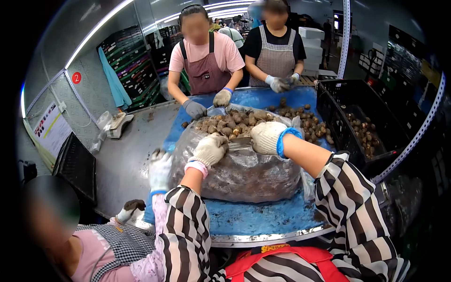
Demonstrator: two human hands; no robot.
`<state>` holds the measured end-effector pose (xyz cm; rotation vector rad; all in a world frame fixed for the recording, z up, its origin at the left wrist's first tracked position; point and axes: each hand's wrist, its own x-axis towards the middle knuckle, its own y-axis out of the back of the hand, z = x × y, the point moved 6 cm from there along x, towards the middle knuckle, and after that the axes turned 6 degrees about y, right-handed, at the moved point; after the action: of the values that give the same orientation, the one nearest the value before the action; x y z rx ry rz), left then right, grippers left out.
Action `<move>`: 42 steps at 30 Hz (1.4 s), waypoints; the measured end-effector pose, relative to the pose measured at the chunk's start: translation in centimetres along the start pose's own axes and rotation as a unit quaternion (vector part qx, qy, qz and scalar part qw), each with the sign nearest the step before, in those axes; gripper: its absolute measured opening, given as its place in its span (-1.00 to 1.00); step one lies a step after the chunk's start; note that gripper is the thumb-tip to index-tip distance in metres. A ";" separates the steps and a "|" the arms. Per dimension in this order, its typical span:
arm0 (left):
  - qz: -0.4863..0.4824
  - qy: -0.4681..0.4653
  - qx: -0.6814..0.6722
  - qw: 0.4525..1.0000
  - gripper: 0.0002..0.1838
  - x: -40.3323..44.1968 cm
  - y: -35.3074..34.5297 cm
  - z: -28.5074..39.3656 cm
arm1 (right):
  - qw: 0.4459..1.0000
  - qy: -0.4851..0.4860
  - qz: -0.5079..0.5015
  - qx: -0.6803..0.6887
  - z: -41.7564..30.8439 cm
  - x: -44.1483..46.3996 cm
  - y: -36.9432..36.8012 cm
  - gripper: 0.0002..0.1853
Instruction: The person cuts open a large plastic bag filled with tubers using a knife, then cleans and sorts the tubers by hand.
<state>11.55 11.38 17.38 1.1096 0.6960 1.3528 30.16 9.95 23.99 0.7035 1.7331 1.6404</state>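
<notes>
A large clear plastic bag point(249, 176), full of small brown round tubers, lies on the blue table cover. Tubers point(230, 123) show through its open top. My left hand point(210, 149), in a cream knit glove, is closed on the bag's near upper edge. My right hand point(269, 137), gloved alike with a blue cuff at the wrist, is closed at the same edge, to the right. A flat greyish strip point(240, 143) spans the gap between them. Whether it is folded plastic or a blade I cannot tell. The fingertips are partly hidden.
Loose tubers point(312, 124) lie beyond the bag, beside a black crate point(361, 120) holding more. Two people in aprons work across the table; one's gloved hand point(195, 109) touches the bag's far side. A neighbour's gloved hand point(160, 170) is close to my left arm.
</notes>
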 end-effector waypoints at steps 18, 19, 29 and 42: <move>0.183 -0.086 -0.123 0.972 -0.78 -7.1 -1.8 -1.1 | 0.969 0.097 -0.176 -0.144 -7.1 0.5 -0.3 -0.73; 0.182 -0.085 -0.127 0.971 -0.81 -7.1 -1.7 -1.1 | 0.980 0.067 -0.161 -0.098 -7.4 -0.2 -0.1 -0.73; 0.179 -0.104 -0.153 0.966 -0.84 -8.4 -1.6 -1.0 | 0.924 0.247 -0.181 -0.227 -7.1 -0.3 -2.6 -0.70; 0.214 -0.037 -0.256 0.942 -0.81 -11.5 -2.1 -4.0 | 0.958 0.137 -0.242 -0.066 -6.7 -2.9 -2.5 -0.67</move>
<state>7.08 1.35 11.63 0.9030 0.0216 1.7219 27.09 3.18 21.84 -0.0250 1.7826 1.5305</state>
